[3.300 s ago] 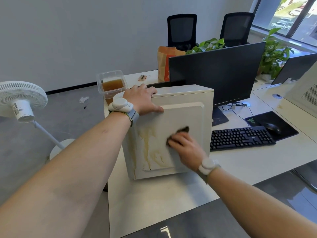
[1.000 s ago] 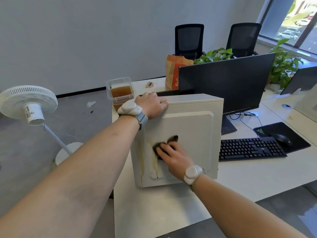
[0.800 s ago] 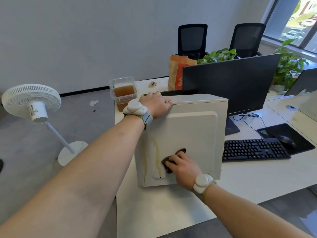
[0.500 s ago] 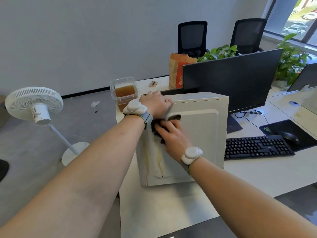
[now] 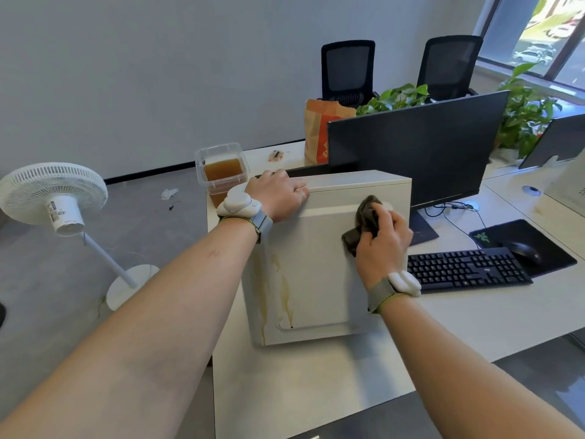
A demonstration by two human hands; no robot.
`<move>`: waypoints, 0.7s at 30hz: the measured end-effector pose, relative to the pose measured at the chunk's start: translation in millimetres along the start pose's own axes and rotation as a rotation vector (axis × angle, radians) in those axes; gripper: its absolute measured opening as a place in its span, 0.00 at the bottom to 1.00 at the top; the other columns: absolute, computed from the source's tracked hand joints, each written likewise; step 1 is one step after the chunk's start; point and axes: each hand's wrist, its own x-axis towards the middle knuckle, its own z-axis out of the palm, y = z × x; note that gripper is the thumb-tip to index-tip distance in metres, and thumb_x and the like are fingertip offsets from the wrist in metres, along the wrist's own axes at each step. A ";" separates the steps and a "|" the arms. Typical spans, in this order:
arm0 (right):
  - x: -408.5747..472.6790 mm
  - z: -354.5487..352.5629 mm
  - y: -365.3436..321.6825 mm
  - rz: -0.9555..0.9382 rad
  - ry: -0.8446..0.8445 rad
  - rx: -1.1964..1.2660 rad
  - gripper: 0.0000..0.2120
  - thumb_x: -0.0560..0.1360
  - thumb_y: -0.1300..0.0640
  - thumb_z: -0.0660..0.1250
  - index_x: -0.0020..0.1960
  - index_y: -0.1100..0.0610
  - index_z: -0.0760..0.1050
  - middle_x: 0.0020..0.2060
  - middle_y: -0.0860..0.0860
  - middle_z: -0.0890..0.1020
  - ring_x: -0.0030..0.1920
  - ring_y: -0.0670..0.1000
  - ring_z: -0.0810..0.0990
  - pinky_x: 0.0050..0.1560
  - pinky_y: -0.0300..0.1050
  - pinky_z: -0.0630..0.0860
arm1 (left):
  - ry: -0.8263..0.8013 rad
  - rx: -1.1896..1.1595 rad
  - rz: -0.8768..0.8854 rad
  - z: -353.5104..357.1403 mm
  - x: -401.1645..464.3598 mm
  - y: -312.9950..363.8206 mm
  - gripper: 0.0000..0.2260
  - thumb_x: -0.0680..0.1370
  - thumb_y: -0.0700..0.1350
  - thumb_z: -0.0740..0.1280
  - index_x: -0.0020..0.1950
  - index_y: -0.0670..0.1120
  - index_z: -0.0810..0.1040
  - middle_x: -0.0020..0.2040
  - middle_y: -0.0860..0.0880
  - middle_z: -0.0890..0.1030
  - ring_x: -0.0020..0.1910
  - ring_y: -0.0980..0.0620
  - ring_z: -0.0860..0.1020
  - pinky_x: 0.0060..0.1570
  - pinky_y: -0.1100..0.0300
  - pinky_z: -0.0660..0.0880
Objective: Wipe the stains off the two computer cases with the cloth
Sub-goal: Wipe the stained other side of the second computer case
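A white computer case [image 5: 319,280] stands upright on the white desk [image 5: 300,384]. Brown streaks of stain [image 5: 285,293] run down the left part of its side panel and its left edge. My left hand [image 5: 278,194] grips the case's top left corner. My right hand [image 5: 381,242] holds a dark grey cloth [image 5: 362,224] bunched against the upper right of the side panel. A second white case [image 5: 569,188] shows only partly at the right edge of the view.
A clear tub of brown liquid [image 5: 221,172] stands behind the case's left corner. A black monitor [image 5: 418,147], a keyboard [image 5: 465,270] and a mouse [image 5: 522,251] on a black mat lie to the right. A white standing fan [image 5: 53,198] is on the floor at left.
My right hand has swept the cloth from the upper left of the panel, near my left hand, across to its upper right. The stain on the panel's middle has thinned since the earliest frame.
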 end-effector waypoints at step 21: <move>9.1 -32.5 65.2 -0.094 -0.062 -0.082 0.26 0.73 0.69 0.66 0.70 0.59 0.75 0.61 0.56 0.76 0.58 0.60 0.75 0.55 0.53 0.77 | 0.039 0.049 -0.004 -1.2 -8.4 2.9 0.32 0.74 0.72 0.61 0.76 0.63 0.69 0.67 0.49 0.75 0.65 0.44 0.72 0.61 0.47 0.73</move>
